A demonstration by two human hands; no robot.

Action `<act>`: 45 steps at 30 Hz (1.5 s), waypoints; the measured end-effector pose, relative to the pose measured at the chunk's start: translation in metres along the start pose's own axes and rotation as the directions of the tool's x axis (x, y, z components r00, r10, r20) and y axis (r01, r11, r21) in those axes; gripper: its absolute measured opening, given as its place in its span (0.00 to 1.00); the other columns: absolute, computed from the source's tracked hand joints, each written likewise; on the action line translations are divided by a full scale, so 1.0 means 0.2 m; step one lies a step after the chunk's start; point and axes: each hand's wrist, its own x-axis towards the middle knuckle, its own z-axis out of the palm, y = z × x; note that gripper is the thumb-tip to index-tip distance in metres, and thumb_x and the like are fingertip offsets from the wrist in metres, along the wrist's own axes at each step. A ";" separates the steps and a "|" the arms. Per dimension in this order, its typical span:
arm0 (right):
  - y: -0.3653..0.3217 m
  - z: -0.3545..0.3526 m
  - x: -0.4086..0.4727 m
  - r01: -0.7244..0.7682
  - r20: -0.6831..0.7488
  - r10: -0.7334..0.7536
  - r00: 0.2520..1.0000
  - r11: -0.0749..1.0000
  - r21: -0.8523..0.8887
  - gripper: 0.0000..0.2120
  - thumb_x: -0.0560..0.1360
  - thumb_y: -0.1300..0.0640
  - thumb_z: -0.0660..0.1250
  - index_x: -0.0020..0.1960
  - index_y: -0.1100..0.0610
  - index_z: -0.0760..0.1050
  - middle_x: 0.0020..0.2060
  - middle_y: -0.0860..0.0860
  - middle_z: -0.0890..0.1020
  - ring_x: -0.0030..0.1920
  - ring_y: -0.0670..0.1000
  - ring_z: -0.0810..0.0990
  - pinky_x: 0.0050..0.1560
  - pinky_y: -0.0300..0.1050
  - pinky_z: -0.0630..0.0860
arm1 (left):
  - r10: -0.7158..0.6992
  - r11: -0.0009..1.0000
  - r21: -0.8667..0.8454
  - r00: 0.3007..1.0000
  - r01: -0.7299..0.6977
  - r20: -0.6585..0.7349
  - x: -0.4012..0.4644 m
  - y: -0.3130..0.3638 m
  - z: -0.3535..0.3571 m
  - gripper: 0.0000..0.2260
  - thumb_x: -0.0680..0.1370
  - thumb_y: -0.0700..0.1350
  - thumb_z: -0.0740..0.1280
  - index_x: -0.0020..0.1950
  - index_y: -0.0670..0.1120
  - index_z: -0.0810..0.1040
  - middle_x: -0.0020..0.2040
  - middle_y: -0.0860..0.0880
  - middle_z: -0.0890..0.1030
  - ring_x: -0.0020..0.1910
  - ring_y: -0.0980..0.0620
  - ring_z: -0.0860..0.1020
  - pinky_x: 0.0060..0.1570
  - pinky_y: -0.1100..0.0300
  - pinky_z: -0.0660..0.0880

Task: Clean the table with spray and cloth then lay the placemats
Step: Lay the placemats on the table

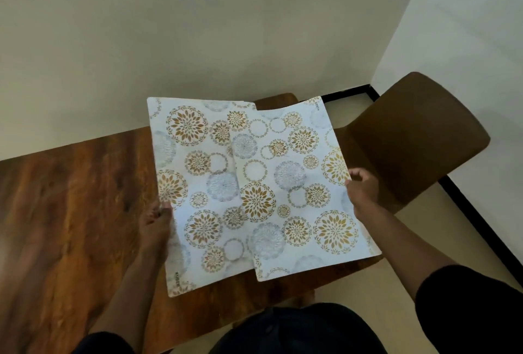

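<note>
Placemats in a white, gold and grey floral print are held above the right end of the wooden table (70,212). The left hand (157,220) pinches the left edge of the left placemat (195,184). The right hand (363,186) pinches the right edge of the right placemat (300,198), which overlaps the first. A brown chair (418,133) stands far right.
</note>
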 end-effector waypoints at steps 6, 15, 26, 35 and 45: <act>0.05 -0.15 0.32 -0.074 -0.016 0.073 0.997 0.995 -0.068 0.11 0.79 0.65 0.62 0.54 0.52 0.79 0.57 0.55 0.83 0.53 0.56 0.81 0.48 0.47 0.75 | 0.021 0.997 0.069 0.996 -0.015 -0.089 -0.02 -0.01 -0.11 0.12 0.89 0.40 0.63 0.70 0.38 0.80 0.61 0.37 0.84 0.40 0.51 0.88 0.39 0.59 0.87; 0.08 -0.08 0.53 -0.091 0.077 0.102 0.992 0.986 -0.141 0.14 0.80 0.65 0.62 0.62 0.55 0.80 0.55 0.53 0.79 0.51 0.55 0.76 0.50 0.46 0.73 | 0.051 0.997 0.065 0.972 -0.037 -0.229 -0.16 0.05 -0.02 0.12 0.89 0.40 0.62 0.71 0.41 0.79 0.49 0.54 0.87 0.36 0.61 0.86 0.33 0.66 0.83; 0.15 0.07 0.51 -0.044 0.147 0.079 0.986 0.973 -0.228 0.11 0.77 0.66 0.63 0.54 0.53 0.76 0.44 0.53 0.80 0.34 0.49 0.76 0.32 0.40 0.71 | 0.052 0.999 0.004 0.978 -0.052 -0.202 -0.27 0.01 0.20 0.13 0.90 0.43 0.62 0.64 0.54 0.85 0.67 0.43 0.85 0.60 0.41 0.85 0.55 0.45 0.86; 0.22 0.14 0.54 -0.075 0.160 0.116 0.980 0.967 -0.243 0.17 0.75 0.64 0.62 0.60 0.52 0.79 0.47 0.52 0.84 0.39 0.53 0.83 0.36 0.45 0.79 | -0.023 1.000 0.002 0.954 0.025 -0.300 -0.34 -0.05 0.18 0.12 0.90 0.44 0.62 0.71 0.48 0.81 0.65 0.44 0.86 0.58 0.42 0.87 0.54 0.43 0.86; 0.22 0.25 0.55 -0.123 0.159 0.156 0.975 0.972 -0.200 0.13 0.75 0.62 0.62 0.53 0.48 0.79 0.46 0.50 0.86 0.42 0.56 0.85 0.35 0.45 0.78 | -0.031 0.999 -0.023 0.940 0.025 -0.340 -0.35 -0.07 0.17 0.14 0.90 0.43 0.62 0.74 0.43 0.79 0.67 0.42 0.85 0.65 0.34 0.84 0.62 0.33 0.81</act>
